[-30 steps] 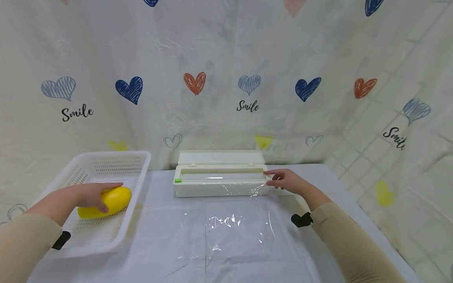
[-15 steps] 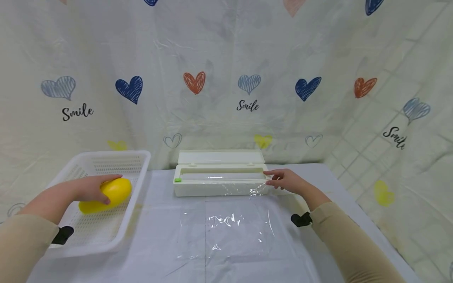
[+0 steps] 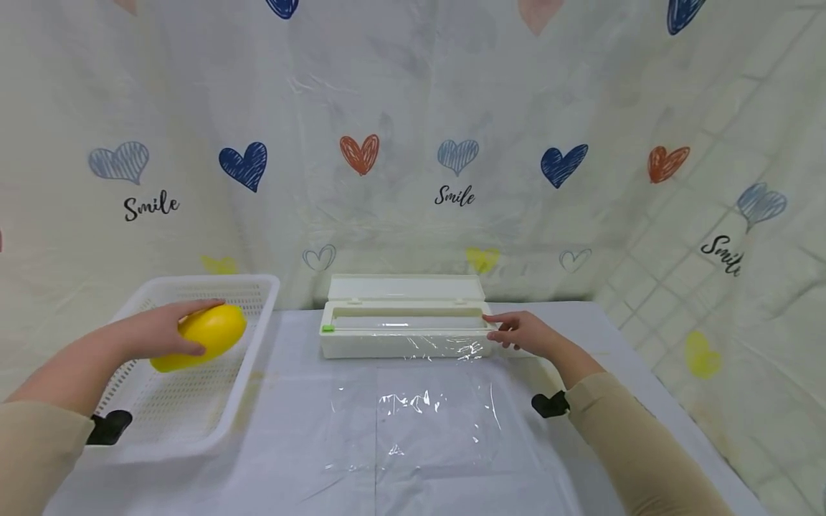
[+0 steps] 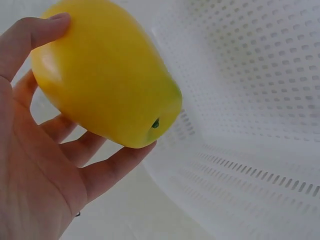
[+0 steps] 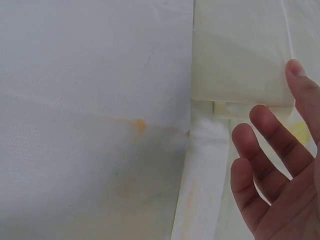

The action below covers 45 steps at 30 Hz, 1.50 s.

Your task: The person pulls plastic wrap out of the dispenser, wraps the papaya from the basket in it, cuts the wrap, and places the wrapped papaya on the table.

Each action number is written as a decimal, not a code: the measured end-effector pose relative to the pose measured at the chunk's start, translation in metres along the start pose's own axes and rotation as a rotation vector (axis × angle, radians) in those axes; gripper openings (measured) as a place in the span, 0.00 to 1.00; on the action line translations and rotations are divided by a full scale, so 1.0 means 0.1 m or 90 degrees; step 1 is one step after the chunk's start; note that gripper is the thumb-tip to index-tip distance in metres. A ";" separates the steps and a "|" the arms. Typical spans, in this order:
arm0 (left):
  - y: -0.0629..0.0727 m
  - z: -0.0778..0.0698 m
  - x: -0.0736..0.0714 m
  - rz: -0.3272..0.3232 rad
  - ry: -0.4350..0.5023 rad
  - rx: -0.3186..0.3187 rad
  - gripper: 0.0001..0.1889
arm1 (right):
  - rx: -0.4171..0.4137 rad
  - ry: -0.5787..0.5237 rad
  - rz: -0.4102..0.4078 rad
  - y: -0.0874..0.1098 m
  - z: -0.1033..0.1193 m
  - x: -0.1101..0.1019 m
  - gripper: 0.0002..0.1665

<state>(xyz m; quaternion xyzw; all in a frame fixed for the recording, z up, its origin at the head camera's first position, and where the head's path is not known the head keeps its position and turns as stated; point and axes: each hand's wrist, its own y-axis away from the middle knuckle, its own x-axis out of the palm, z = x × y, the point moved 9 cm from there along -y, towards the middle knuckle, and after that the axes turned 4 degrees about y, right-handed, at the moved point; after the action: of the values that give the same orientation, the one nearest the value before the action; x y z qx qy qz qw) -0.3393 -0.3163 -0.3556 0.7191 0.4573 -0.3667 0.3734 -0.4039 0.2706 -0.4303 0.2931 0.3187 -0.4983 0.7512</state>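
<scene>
My left hand (image 3: 165, 331) grips a yellow papaya (image 3: 216, 331), thumb on one side and fingers round the other, inside the white basket (image 3: 274, 315). Close up in the left wrist view, the papaya (image 4: 110, 75) has a small dark green stem at its narrower end. My right hand (image 3: 524, 334) is at the right end of a cling wrap dispenser (image 3: 371, 349), fingertips at its edge. Relaxed fingers of the right hand (image 5: 280, 170) show beside the box's pale end in the right wrist view. The dispenser's lid (image 3: 406, 288) stands up, exposing the roll (image 3: 413, 322).
A sheet of clear film (image 3: 413, 423) extends from the dispenser toward me over the white table cover (image 3: 290, 459). A green slider (image 3: 328, 328) sits at the dispenser's left end. Behind hangs a curtain (image 3: 400, 93) printed with hearts.
My left hand has raised the papaya up and slightly away from me above the basket floor. The right hand stays at the dispenser's end.
</scene>
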 end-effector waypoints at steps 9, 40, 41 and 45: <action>0.06 -0.50 -0.05 -0.037 0.011 0.044 0.46 | 0.010 -0.016 -0.002 0.00 -0.05 0.01 0.34; -0.43 -1.81 0.87 0.042 0.047 0.143 0.41 | 0.022 -0.025 0.004 0.01 -0.07 0.03 0.34; -0.44 -1.86 0.91 0.042 0.048 0.154 0.41 | 0.023 -0.024 0.003 0.01 -0.07 0.03 0.34; -0.51 -2.00 1.09 0.055 0.049 0.170 0.40 | 0.023 -0.019 0.006 0.01 -0.09 0.04 0.34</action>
<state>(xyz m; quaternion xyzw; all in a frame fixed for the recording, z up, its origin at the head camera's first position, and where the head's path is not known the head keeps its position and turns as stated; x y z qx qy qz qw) -0.3156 -0.0842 -0.3704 0.7948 0.3869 -0.3802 0.2721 -0.4036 0.2753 -0.4386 0.3005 0.2969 -0.5048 0.7528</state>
